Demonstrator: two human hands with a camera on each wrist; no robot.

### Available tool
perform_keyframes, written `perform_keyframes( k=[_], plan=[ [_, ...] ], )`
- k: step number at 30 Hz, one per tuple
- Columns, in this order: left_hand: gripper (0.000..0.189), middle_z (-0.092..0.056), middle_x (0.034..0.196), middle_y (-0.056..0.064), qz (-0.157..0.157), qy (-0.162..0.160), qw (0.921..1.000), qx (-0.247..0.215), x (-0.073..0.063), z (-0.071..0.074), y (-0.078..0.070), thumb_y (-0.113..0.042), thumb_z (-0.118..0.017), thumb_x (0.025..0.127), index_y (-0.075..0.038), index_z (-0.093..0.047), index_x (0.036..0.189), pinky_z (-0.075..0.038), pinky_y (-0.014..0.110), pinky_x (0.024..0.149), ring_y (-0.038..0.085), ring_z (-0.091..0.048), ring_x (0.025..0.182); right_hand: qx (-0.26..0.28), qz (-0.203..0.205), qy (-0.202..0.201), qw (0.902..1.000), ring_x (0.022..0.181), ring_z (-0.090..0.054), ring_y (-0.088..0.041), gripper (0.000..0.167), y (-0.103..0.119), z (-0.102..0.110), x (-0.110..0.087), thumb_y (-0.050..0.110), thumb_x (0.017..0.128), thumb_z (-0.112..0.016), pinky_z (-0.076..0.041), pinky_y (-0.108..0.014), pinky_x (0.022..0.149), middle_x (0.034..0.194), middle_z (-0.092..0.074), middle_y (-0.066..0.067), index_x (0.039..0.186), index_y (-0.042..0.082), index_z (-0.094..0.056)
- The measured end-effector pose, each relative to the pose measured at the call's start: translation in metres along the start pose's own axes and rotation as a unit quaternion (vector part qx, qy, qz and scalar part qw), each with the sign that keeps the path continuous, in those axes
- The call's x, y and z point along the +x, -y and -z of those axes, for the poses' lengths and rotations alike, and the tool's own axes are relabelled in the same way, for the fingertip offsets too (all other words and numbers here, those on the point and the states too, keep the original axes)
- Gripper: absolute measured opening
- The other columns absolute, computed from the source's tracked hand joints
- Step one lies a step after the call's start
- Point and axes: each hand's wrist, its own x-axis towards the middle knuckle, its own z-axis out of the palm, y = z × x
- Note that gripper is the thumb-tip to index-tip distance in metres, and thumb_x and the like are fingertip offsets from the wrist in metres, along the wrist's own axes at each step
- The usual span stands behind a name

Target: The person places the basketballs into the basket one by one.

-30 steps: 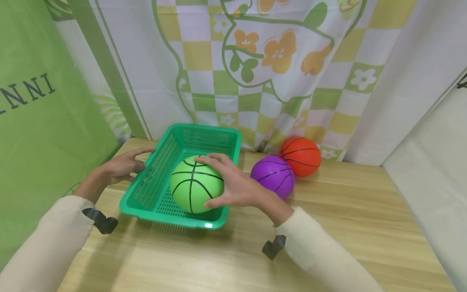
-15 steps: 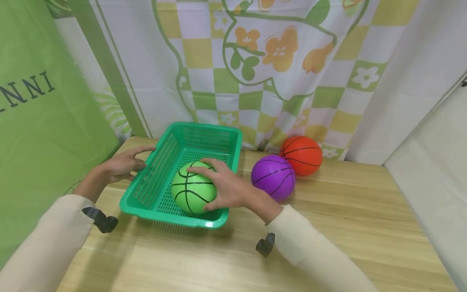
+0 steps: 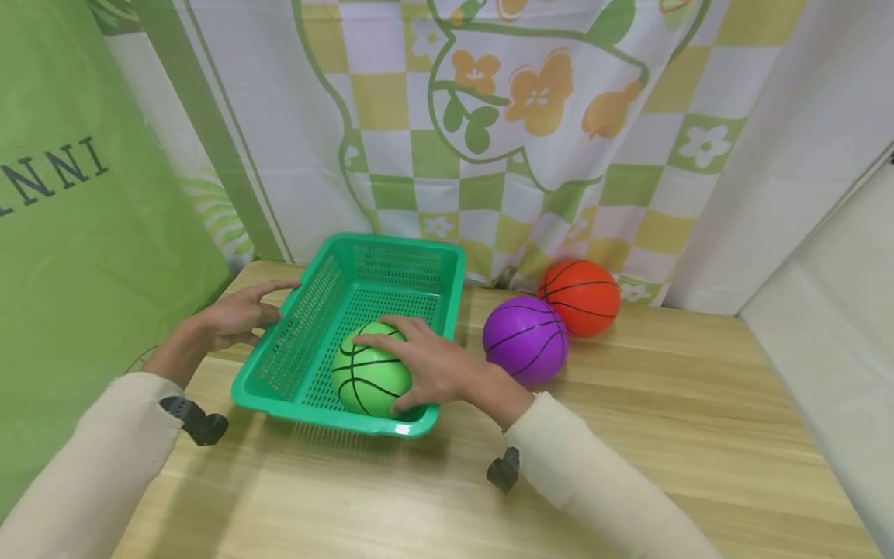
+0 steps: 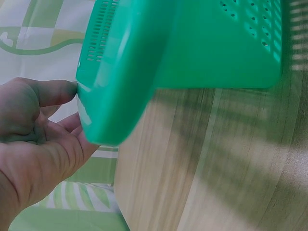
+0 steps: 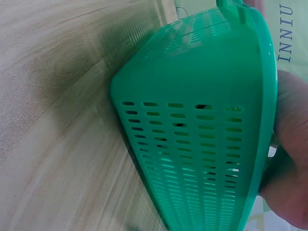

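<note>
A light green ball [image 3: 370, 376] with black basketball lines sits low in the near right part of the green plastic basket [image 3: 347, 426]. My right hand [image 3: 443, 361] grips it from the right, fingers spread over its top and thumb at its near side. At the basket's left rim, my left hand [image 3: 240, 317] holds on with its fingertips; the left wrist view shows that hand [image 4: 43, 134] with digits at the rim's edge. In the right wrist view the basket wall [image 5: 192, 144] hides the ball and most of the right hand [image 5: 291, 149].
Right of the basket, a purple ball [image 3: 525, 340] lies on the wooden table [image 3: 628, 419]. Against it, farther back, is a red ball [image 3: 581, 297]. A patterned curtain [image 3: 447, 171] hangs behind, and a white wall [image 3: 838, 326] stands at the right.
The green ball has gone down into the basket toward its near right corner, still in my right hand. My left hand stays at the rim. The purple and red balls have not moved.
</note>
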Motion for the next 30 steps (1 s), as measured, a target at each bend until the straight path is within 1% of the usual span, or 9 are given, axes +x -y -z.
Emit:
perform_keyframes(
  k=[1, 3, 11, 15, 18, 23, 26, 28, 30],
  plan=[
    [0.069, -0.061, 0.097, 0.019, 0.0, 0.001, 1.0, -0.001, 0.0, 0.0, 0.0, 0.002, -0.037, 0.102, -0.015, -0.008, 0.162, -0.058, 0.048, 0.076, 0.03, -0.065, 0.095, -0.001, -0.001, 0.002, 1.0, 0.14, -0.029, -0.032, 0.101, 0.0, 0.0, 0.0, 0.038, 0.071, -0.091, -0.047, -0.051, 0.097, 0.16, -0.021, -0.011, 0.155, 0.034, -0.034],
    [0.069, -0.061, 0.096, 0.02, 0.002, 0.001, 1.0, -0.002, 0.001, 0.001, 0.0, 0.002, -0.037, 0.103, -0.016, -0.008, 0.162, -0.058, 0.049, 0.077, 0.031, -0.065, 0.095, 0.0, -0.002, 0.007, 1.0, 0.141, -0.028, -0.032, 0.102, 0.001, 0.002, -0.001, 0.037, 0.071, -0.091, -0.047, -0.052, 0.098, 0.16, -0.019, -0.01, 0.155, 0.035, -0.033],
    [0.07, -0.061, 0.099, 0.02, 0.008, -0.005, 0.9999, -0.004, 0.001, 0.0, -0.002, 0.003, -0.036, 0.102, -0.017, -0.008, 0.163, -0.058, 0.05, 0.078, 0.031, -0.065, 0.097, 0.015, 0.007, 0.027, 0.9995, 0.146, -0.019, -0.031, 0.103, 0.003, 0.006, -0.003, 0.031, 0.073, -0.09, -0.043, -0.054, 0.102, 0.163, -0.014, -0.011, 0.157, 0.035, -0.031],
    [0.07, -0.06, 0.096, 0.02, 0.006, -0.004, 1.0, -0.005, 0.001, -0.001, -0.003, 0.003, -0.037, 0.102, -0.016, -0.008, 0.162, -0.058, 0.049, 0.078, 0.03, -0.065, 0.095, 0.014, 0.005, 0.028, 0.9995, 0.146, -0.019, -0.031, 0.103, 0.004, 0.008, -0.004, 0.03, 0.073, -0.091, -0.042, -0.053, 0.103, 0.163, -0.013, -0.011, 0.157, 0.034, -0.032],
    [0.07, -0.062, 0.102, 0.02, 0.008, 0.0, 1.0, -0.004, 0.0, -0.001, -0.003, 0.003, -0.037, 0.102, -0.015, -0.006, 0.162, -0.057, 0.049, 0.079, 0.03, -0.065, 0.098, 0.012, 0.008, 0.029, 0.9995, 0.146, -0.019, -0.031, 0.103, 0.006, 0.009, -0.004, 0.03, 0.073, -0.091, -0.04, -0.053, 0.105, 0.163, -0.014, -0.013, 0.157, 0.033, -0.032],
    [0.071, -0.061, 0.103, 0.021, 0.014, 0.001, 0.9999, -0.003, 0.0, -0.001, -0.001, 0.002, -0.037, 0.102, -0.017, -0.006, 0.163, -0.057, 0.05, 0.081, 0.032, -0.064, 0.101, 0.009, 0.004, 0.033, 0.9994, 0.147, -0.019, -0.031, 0.101, 0.007, 0.009, -0.005, 0.03, 0.074, -0.09, -0.038, -0.052, 0.107, 0.163, -0.015, -0.015, 0.157, 0.033, -0.033],
    [0.071, -0.059, 0.108, 0.025, 0.011, -0.001, 0.9999, 0.0, 0.0, -0.001, -0.001, 0.002, -0.037, 0.101, -0.017, -0.007, 0.162, -0.056, 0.05, 0.082, 0.033, -0.063, 0.103, 0.013, 0.007, 0.029, 0.9995, 0.147, -0.019, -0.031, 0.099, 0.007, 0.011, -0.007, 0.029, 0.075, -0.09, -0.036, -0.052, 0.109, 0.163, -0.016, -0.014, 0.157, 0.031, -0.034],
    [0.071, -0.057, 0.119, 0.029, 0.009, -0.001, 1.0, 0.002, -0.001, -0.001, -0.001, 0.002, -0.037, 0.102, -0.017, -0.006, 0.162, -0.056, 0.051, 0.083, 0.033, -0.063, 0.105, 0.015, 0.009, 0.028, 0.9995, 0.147, -0.019, -0.03, 0.096, 0.008, 0.013, -0.008, 0.03, 0.077, -0.089, -0.035, -0.052, 0.11, 0.163, -0.018, -0.014, 0.157, 0.031, -0.035],
    [0.07, -0.054, 0.123, 0.031, 0.008, -0.001, 1.0, 0.002, -0.002, -0.002, -0.002, 0.001, -0.037, 0.102, -0.016, -0.005, 0.163, -0.056, 0.051, 0.083, 0.033, -0.063, 0.106, 0.014, 0.009, 0.027, 0.9995, 0.147, -0.02, -0.03, 0.094, 0.009, 0.016, -0.009, 0.03, 0.078, -0.088, -0.035, -0.051, 0.11, 0.163, -0.019, -0.013, 0.156, 0.03, -0.035]
  ],
)
